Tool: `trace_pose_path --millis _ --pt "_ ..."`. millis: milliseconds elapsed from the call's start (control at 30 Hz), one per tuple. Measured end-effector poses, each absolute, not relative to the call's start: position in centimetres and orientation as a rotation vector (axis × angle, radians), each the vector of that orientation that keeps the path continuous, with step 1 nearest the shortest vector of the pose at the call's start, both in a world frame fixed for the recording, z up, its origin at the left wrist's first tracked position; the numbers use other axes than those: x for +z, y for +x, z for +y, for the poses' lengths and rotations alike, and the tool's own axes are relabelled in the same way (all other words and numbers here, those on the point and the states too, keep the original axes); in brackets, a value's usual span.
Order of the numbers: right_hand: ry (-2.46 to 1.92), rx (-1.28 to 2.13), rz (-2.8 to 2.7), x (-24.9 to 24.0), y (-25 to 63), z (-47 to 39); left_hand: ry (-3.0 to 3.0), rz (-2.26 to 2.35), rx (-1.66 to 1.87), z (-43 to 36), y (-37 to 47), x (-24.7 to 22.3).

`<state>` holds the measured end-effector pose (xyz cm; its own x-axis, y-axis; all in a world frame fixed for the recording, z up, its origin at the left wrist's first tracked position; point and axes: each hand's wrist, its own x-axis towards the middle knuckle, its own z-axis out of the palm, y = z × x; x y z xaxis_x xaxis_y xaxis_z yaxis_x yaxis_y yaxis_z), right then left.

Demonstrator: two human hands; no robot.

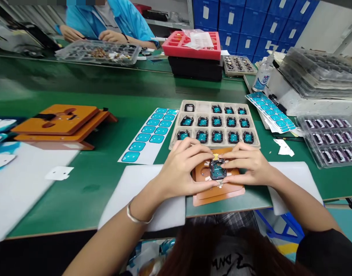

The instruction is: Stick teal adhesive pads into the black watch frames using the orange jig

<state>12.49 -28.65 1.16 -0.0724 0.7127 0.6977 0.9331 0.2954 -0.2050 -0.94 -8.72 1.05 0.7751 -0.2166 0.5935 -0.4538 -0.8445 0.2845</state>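
A black watch case frame with a teal film inside sits on an orange jig board near the table's front edge. Around its left side curls my left hand, thumb at the lower edge and fingers at the top. From the right, my right hand has its fingertips on the frame's right side and top. Both hands are closed on it. Just behind them stands a beige tray of similar frames, most with teal film, one compartment bare.
A sheet of teal stickers lies left of the tray, another sticker sheet to its right. An orange stand, white foam pads and a clear tray flank the work area. Across the table, a co-worker's hands are near a parts tray.
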Motion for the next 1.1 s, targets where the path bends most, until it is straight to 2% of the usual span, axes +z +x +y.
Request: trace_pose_path --millis 167,700,867,1000,1100 --pt "-1.511 -0.377 -1.831 1.2 12.6 -28.7 2.592 -0.456 0.669 -8.7 -0.9 1.1" --pt "-1.550 -0.249 -1.849 0.6 13.1 -28.7 2.459 -0.482 0.683 -8.2 -0.4 0.3" --pt "-1.536 0.001 -1.593 0.1 12.3 -28.3 2.321 -0.579 0.780 -9.1 -0.4 -0.1" --pt "-1.278 0.334 -1.414 -0.2 11.6 -28.0 2.275 -0.636 0.787 -9.3 -0.3 -0.4" --pt "-1.197 0.374 -1.496 -0.2 11.7 -27.9 2.203 -0.626 0.803 -9.2 -0.1 -0.3"
